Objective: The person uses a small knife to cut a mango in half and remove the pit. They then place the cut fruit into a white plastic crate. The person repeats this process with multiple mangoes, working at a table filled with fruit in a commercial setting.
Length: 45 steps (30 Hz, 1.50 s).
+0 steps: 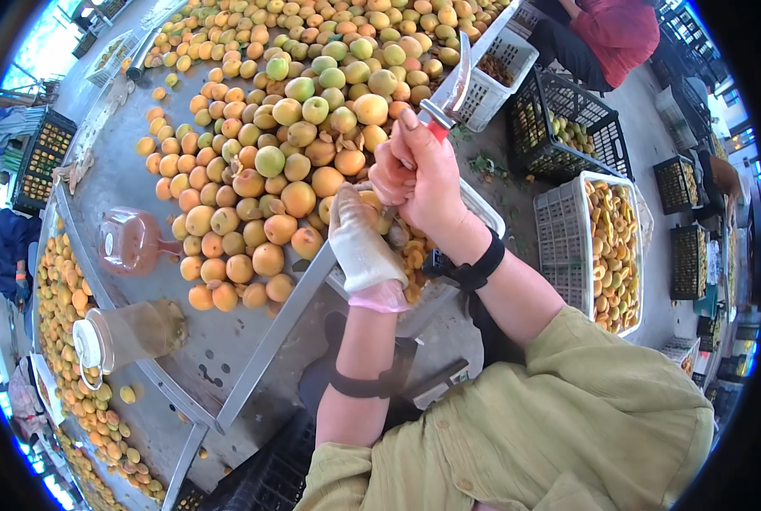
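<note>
My right hand (pixel 419 172) is bare and closed around the red handle of a curved knife (pixel 462 80), its metal blade pointing up and away from me. Close beside it, my left hand (pixel 360 239) wears a pale cloth glove with pink showing at the cuff. An apricot (pixel 372 200) is in the gloved fingers, partly hidden by both hands. Whole apricots (pixel 267 259), orange to green, lie heaped on the metal table (pixel 163 281) just beyond my left hand. Beneath my wrists, a white crate (pixel 488 207) holds cut apricot pieces (pixel 414 257).
A clear jar with a white lid (pixel 134 338) and a plastic bottle of reddish liquid (pixel 128 241) lie left. A white crate of halved apricots (pixel 556 239) and a black crate (pixel 527 144) stand right. A metal rail (pixel 278 335) edges the table. A person in red (pixel 620 38) sits nearby.
</note>
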Tool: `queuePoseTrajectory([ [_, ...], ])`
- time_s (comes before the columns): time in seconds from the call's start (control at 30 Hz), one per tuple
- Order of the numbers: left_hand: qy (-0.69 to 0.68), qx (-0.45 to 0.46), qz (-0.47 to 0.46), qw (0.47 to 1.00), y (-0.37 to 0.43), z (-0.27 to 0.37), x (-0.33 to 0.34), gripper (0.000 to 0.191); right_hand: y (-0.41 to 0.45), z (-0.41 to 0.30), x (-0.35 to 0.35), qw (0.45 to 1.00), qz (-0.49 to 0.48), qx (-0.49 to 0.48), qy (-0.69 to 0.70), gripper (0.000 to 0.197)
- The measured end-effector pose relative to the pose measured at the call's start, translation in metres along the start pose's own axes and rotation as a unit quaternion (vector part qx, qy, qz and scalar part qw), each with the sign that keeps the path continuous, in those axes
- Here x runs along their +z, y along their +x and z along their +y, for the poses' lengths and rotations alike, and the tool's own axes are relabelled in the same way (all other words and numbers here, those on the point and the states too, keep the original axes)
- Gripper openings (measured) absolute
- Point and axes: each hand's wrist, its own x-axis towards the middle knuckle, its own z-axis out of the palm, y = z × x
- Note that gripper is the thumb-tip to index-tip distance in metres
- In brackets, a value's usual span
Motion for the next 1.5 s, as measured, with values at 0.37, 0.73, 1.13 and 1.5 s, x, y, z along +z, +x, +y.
queuePoseTrajectory([
  [0.37,0.024,0.099,-0.012,0.995,0.026,-0.028,-0.017,0.03,0.0,0.023,0.005,0.979,0.032,-0.103,-0.173,0.027],
  [0.73,-0.03,-0.159,0.003,0.987,0.014,0.012,-0.002,0.028,0.024,0.012,-0.018,0.995,-0.052,0.046,0.067,0.043],
  [1.13,-0.032,-0.035,-0.08,0.996,0.021,0.009,-0.019,0.023,0.021,0.017,0.006,0.995,0.045,-0.013,0.091,0.045],
  [1.5,0.582,0.377,-0.241,0.679,0.061,-0.012,-0.046,0.03,0.007,0.012,0.004,0.977,-0.098,-0.01,-0.189,0.019],
])
